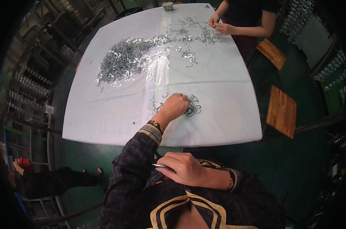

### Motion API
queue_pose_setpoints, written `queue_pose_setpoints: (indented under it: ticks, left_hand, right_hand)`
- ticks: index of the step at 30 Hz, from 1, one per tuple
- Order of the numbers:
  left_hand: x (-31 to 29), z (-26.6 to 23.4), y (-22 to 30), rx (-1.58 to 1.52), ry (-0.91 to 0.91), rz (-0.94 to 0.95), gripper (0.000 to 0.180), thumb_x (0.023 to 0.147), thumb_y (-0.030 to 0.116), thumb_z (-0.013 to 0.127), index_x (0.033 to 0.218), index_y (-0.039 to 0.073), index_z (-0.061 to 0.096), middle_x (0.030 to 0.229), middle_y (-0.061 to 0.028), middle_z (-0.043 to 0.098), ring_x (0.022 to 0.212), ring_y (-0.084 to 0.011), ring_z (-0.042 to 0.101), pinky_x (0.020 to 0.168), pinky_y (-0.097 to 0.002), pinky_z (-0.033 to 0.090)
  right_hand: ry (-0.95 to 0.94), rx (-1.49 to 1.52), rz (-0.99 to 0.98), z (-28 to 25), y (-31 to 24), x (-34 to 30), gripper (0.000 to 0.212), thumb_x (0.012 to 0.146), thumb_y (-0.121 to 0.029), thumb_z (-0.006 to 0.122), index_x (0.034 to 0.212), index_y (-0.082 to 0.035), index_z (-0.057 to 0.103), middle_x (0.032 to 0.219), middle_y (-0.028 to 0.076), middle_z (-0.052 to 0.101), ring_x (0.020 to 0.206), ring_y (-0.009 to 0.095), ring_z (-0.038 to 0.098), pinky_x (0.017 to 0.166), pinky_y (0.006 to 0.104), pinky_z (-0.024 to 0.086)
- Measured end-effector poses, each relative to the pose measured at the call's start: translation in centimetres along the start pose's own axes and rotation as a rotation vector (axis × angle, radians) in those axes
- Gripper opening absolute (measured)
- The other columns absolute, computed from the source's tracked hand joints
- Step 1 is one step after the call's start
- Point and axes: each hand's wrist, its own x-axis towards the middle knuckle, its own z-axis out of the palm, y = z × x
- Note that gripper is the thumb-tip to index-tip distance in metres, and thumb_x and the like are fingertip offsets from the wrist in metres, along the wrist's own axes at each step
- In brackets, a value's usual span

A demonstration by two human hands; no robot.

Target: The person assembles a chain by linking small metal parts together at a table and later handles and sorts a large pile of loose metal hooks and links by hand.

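My left hand (175, 106) reaches over the near part of the table, its fingers curled down at a small pile of open metal hooks (194, 107). The back of the hand hides the fingertips, so what they grip does not show. Just off the table's front edge, close to my body, my right hand (185, 168) is closed. A thin shiny metal piece (158, 165) sticks out from its thumb side; the rest of that piece is covered by the fingers. One loose hook (165, 94) lies beside my left hand.
A white-covered table (211, 129) carries a large heap of metal hooks (123, 59) at far left. Across the table, another person's hands (221, 26) work near scattered hooks (207, 36). A small tub (167, 6) stands at the far edge. Wooden stools (281, 110) stand at right.
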Motion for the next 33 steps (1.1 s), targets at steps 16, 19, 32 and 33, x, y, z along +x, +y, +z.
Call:
queue_pose_setpoints:
  ticks: [16, 19, 32, 33]
  left_hand:
    - [-10.4, -7.4, 0.9, -1.967, 0.396, -0.57, 0.012, 0.092, 0.013, 0.058, 0.095, 0.002, 0.056, 0.084, -0.0065, 0.058, 0.07, -0.0133, 0.052, 0.064, -0.0257, 0.043]
    - [-13.0, -10.7, 3.9, -1.908, 0.484, -0.487, 0.012, 0.092, 0.014, 0.057, 0.094, 0.002, 0.055, 0.087, -0.0071, 0.056, 0.075, -0.015, 0.051, 0.068, -0.0276, 0.042]
    - [-18.4, -13.7, 7.6, -1.447, 0.698, -0.657, 0.012, 0.092, 0.013, 0.057, 0.092, 0.001, 0.055, 0.095, -0.0047, 0.057, 0.092, -0.0102, 0.05, 0.081, -0.0246, 0.042]
    - [-17.9, -12.4, 6.7, -1.326, 0.648, -0.701, 0.013, 0.091, 0.013, 0.058, 0.092, 0.001, 0.056, 0.092, -0.0049, 0.058, 0.089, -0.0109, 0.052, 0.079, -0.0252, 0.043]
  right_hand:
    - [0.049, -0.024, 0.1, -0.1, -0.1, 0.5, 0.013, 0.076, -0.004, 0.072, 0.086, -0.002, 0.062, 0.074, 0.011, 0.061, 0.06, 0.027, 0.059, 0.055, 0.0344, 0.048]
    - [0.081, -0.019, 0.112, 0.2, -0.2, 1.2, 0.014, 0.075, -0.001, 0.074, 0.085, 0.0, 0.064, 0.069, 0.007, 0.059, 0.051, 0.013, 0.055, 0.048, 0.0264, 0.043]
    - [0.02, 0.014, 0.131, 1.3, -1.0, 2.0, 0.013, 0.077, -0.001, 0.071, 0.088, -0.001, 0.065, 0.072, 0.008, 0.06, 0.052, 0.016, 0.055, 0.049, 0.0275, 0.043]
    - [0.021, 0.015, 0.125, 1.4, -1.1, 1.9, 0.013, 0.077, -0.001, 0.072, 0.088, 0.0, 0.064, 0.072, 0.008, 0.06, 0.052, 0.016, 0.055, 0.049, 0.0275, 0.043]
